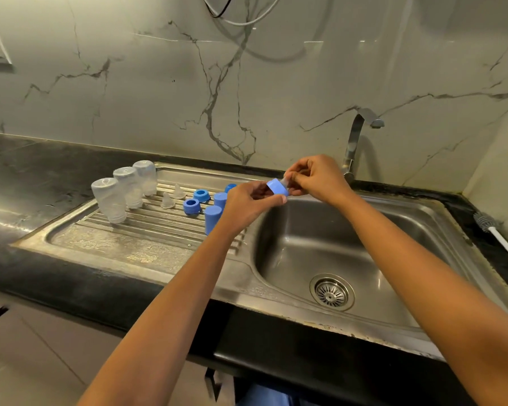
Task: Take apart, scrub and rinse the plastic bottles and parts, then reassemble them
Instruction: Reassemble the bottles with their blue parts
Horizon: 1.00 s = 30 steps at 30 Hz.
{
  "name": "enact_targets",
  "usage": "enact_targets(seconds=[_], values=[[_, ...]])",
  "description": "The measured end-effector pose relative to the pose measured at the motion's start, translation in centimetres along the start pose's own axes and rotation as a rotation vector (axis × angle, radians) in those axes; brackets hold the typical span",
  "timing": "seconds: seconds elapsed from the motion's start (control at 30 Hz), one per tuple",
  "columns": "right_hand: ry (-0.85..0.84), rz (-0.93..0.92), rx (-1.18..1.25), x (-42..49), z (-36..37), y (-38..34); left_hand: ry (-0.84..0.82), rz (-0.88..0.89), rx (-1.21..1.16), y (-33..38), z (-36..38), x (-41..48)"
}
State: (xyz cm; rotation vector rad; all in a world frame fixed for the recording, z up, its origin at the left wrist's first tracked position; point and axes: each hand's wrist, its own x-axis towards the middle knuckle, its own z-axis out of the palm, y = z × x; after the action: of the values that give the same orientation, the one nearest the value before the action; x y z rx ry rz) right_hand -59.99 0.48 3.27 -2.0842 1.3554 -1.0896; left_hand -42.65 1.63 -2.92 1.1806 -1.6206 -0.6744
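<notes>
We hold the blue collar ring (277,187) in our left hand (247,203), thumb and fingers (273,200) curled round its rim, in the air over the back-left corner of the sink basin (440,218). Our right hand (314,177) is closed in a pinch on the clear teat (285,180), which pokes out of the ring on the side away from our left palm.

What counts here is the ring's axis. It lies roughly level, running left to right between the two hands, with the teat's tip at the right-hand end. We judge the next move to be a pull along that line, the right hand drawing outward while the left braces the ring. Our fingers hide whether the teat's base has seated.

On the drainboard (129,244) to the left, three clear bottles (128,186) stand mouth-down near its back-left corner. Two loose teats (167,200), two more rings (191,206) and the blue caps (213,218) sit between them and our left wrist.
</notes>
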Motion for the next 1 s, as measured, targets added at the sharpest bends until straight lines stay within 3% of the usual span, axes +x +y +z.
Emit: enact_targets(seconds=[0.2, 0.4, 0.53, 0.63, 0.8, 1.0], values=[[-0.031, 0.030, 0.095, 2.7, 3.0, -3.1, 0.099, -0.028, -0.097, -1.0, -3.5, 0.5], [-0.160, -0.190, -0.151, 6.4, 7.4, -6.6, 0.108, -0.048, -0.098, -2.9, -8.9, 1.1], [-0.267, -0.262, -0.250, 8.5, 11.9, -7.9, 0.431, -0.261, -0.224, -6.5, -12.6, 1.7], [-0.434, -0.295, -0.359, 8.9, 15.7, -7.7, 0.591, -0.410, -0.007, -9.5, -14.3, 1.7], [-0.575, -0.327, -0.506, 9.0, 19.7, -6.4, 0.502, -0.405, 0.267, -12.0, -15.2, 2.0], [-0.652, -0.311, -0.426, 9.4, 20.6, -5.8, 0.434, -0.416, 0.417, -13.3, -15.3, 3.3]])
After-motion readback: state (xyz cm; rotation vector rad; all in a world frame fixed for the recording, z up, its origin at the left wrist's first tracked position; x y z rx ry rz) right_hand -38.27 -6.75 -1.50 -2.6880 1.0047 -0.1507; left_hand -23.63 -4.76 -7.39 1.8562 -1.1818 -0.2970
